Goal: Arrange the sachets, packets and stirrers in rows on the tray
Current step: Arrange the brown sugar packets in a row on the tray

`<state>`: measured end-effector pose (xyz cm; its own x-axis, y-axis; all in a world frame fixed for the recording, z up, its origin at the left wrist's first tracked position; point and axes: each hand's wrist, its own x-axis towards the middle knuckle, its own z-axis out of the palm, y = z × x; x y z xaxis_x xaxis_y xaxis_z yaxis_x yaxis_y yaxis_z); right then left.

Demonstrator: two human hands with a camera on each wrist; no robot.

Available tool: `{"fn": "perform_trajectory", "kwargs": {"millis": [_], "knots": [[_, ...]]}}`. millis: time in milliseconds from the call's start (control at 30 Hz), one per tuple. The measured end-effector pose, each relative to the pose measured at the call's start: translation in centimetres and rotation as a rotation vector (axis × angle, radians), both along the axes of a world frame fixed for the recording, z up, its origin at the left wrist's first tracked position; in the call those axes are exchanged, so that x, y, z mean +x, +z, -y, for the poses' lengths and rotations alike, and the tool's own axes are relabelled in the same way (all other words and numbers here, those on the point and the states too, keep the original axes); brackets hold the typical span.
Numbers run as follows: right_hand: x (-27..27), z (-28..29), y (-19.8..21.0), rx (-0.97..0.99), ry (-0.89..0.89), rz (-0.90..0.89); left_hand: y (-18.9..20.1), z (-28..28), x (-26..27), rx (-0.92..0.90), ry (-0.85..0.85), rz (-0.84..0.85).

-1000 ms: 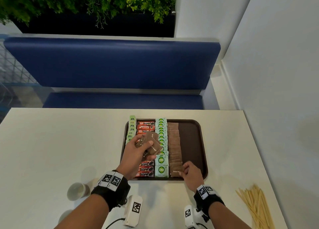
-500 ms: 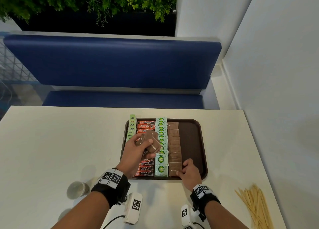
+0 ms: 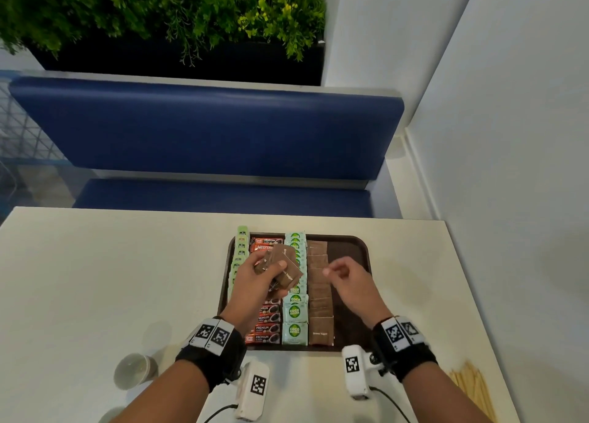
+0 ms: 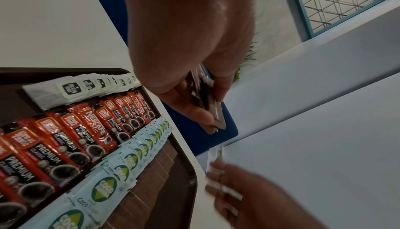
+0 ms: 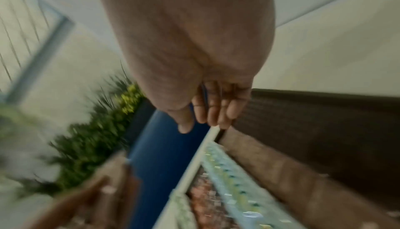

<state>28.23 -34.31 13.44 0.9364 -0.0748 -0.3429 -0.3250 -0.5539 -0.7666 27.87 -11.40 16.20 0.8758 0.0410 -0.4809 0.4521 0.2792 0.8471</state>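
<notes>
A dark brown tray (image 3: 357,247) lies on the white table and holds rows of pale green tea bags (image 3: 241,245), red coffee sticks (image 3: 267,324), light green coco sugar sachets (image 3: 294,311) and brown sugar sachets (image 3: 320,298). My left hand (image 3: 271,271) hovers over the tray's middle and grips a fanned bunch of brown sugar sachets (image 3: 287,263), also seen in the left wrist view as brown sugar sachets (image 4: 216,113). My right hand (image 3: 338,271) hangs above the brown row with loosely curled fingers and holds nothing; the right wrist view is blurred.
A bundle of wooden stirrers (image 3: 475,387) lies at the table's near right corner. A paper cup (image 3: 135,370) lies near my left forearm. The tray's right strip (image 3: 349,253) is bare. A blue bench (image 3: 207,129) and a white wall bound the table.
My right hand has let go of the nearest brown sachet at the tray's front edge and risen up and forward over the brown row. The left hand stays over the tray with its bunch.
</notes>
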Motion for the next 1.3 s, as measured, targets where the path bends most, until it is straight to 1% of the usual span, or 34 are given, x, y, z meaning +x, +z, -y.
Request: {"fn": "perform_trajectory", "kwargs": {"millis": [67, 133, 200, 267, 367, 500, 633, 800, 933, 1000, 1100, 1200, 1300], "knots": [[1.6, -1.4, 3.7, 0.206, 0.015, 0.088, 0.2, 0.6, 0.4, 0.013, -0.013, 0.014], [2.5, -2.5, 5.9, 0.249, 0.058, 0.116, 0.3, 1.2, 0.7, 0.014, -0.012, 0.031], [3.0, -3.2, 6.7, 0.233, 0.101, 0.11, 0.5, 1.6, 1.0, 0.01, -0.024, 0.056], [3.2, -3.6, 6.6, 0.254, 0.1, 0.096, 0.7, 1.9, 1.2, -0.001, -0.036, 0.071], [3.3, -3.7, 5.9, 0.345, 0.04, 0.07, 0.7, 2.1, 1.3, -0.058, -0.021, 0.058], [3.0, -3.4, 4.8, 0.333, 0.053, 0.058, 0.4, 2.0, 1.0, -0.132, -0.009, 0.02], [2.5, -2.9, 4.3, 0.313, 0.05, 0.05, 0.2, 1.9, 1.0, -0.163, -0.033, -0.006], [2.0, -2.4, 3.9, 0.301, 0.044, 0.034, 0.0, 1.6, 1.0, -0.089, -0.045, -0.009], [1.4, -2.3, 3.6, 0.339, -0.056, 0.029, -0.2, 1.6, 0.9, -0.065, -0.028, -0.003], [1.0, -2.2, 3.5, 0.402, -0.104, -0.018, -0.3, 1.6, 0.9, -0.066, -0.001, 0.002], [0.2, -2.0, 3.2, 0.462, -0.089, -0.12, -0.5, 1.6, 0.8, -0.075, 0.014, 0.015], [0.2, -1.8, 2.3, 0.451, -0.075, -0.145, -0.8, 1.5, 0.7, -0.05, 0.011, 0.02], [1.1, -0.9, 1.3, 0.476, -0.139, -0.164, -1.5, 1.4, 0.8, -0.016, 0.035, 0.003]]}}
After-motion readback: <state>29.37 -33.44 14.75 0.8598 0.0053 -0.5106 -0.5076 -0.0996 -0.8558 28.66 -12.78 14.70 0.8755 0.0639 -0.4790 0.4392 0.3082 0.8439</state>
